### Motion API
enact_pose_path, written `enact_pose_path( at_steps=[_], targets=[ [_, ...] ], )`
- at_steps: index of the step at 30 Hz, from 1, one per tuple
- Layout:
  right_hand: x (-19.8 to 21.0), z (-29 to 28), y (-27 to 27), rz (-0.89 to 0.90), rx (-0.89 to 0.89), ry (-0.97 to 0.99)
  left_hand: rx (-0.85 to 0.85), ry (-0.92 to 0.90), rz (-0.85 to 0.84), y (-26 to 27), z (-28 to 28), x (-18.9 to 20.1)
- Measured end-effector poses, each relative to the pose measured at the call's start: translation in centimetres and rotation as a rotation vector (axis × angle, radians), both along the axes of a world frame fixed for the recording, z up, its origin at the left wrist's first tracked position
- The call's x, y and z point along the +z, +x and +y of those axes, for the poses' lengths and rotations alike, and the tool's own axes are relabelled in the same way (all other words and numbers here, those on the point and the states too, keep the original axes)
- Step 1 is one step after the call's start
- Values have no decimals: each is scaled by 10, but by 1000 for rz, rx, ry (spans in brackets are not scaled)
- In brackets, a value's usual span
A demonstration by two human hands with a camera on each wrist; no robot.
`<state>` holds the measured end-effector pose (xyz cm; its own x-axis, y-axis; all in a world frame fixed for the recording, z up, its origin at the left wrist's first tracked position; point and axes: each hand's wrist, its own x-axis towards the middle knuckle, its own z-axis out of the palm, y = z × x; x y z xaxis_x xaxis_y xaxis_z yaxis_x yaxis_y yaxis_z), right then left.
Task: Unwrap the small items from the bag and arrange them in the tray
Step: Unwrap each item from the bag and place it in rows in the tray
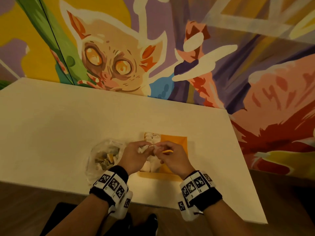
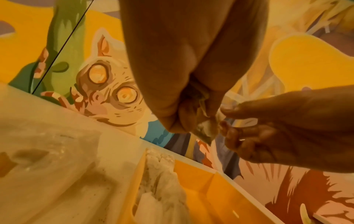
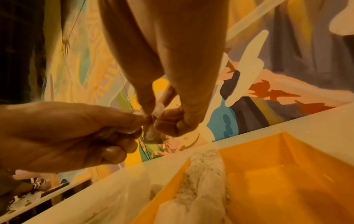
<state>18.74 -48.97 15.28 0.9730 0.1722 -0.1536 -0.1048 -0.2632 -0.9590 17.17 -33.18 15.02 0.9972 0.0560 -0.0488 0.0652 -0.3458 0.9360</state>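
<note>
Both hands meet over the orange tray (image 1: pixel 173 141). My left hand (image 1: pixel 136 151) grips a small item in a pale crinkled wrapper (image 1: pixel 142 149). My right hand (image 1: pixel 162 149) pinches the wrapper's end. In the left wrist view the wrapper (image 2: pixel 205 130) hangs between my left fingers (image 2: pixel 180 119) and the right hand (image 2: pixel 277 128). The right wrist view shows the wrapper (image 3: pixel 153 136) pinched by the right fingers (image 3: pixel 166 122) and the left hand (image 3: pixel 76 131). Several white unwrapped items (image 1: pixel 152 136) fill the tray's left column. A clear bag (image 1: pixel 105 155) of wrapped items lies left of the tray.
Tray and bag sit on a white table (image 1: pixel 59 125) against a painted mural wall (image 1: pixel 119 57). The tray's right part (image 3: pixel 277 166) shows bare orange. The table's near edge runs just below my wrists, with wooden floor (image 1: pixel 34 201) beyond it.
</note>
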Motion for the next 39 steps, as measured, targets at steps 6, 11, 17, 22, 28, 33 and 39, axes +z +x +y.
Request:
enact_pose_path(
  at_steps=[6,11,17,22,28,33,39],
  targets=[
    [-14,-13,48,-88,-133,-328,154,234,150,17,7,-32],
    [-30,-14,91,104,-192,-508,136,421,329,22,13,-57],
    [-44,-2,112,279,-151,-682,85,434,365,24,16,-73],
    [-47,7,117,355,-202,-657,87,406,363,24,21,-74],
    [-38,9,111,444,-245,-603,98,386,340,24,21,-72],
    [20,24,77,463,-210,-437,99,388,347,24,21,-72],
    [-38,22,113,540,-189,-447,100,374,359,24,21,-74]
  ],
)
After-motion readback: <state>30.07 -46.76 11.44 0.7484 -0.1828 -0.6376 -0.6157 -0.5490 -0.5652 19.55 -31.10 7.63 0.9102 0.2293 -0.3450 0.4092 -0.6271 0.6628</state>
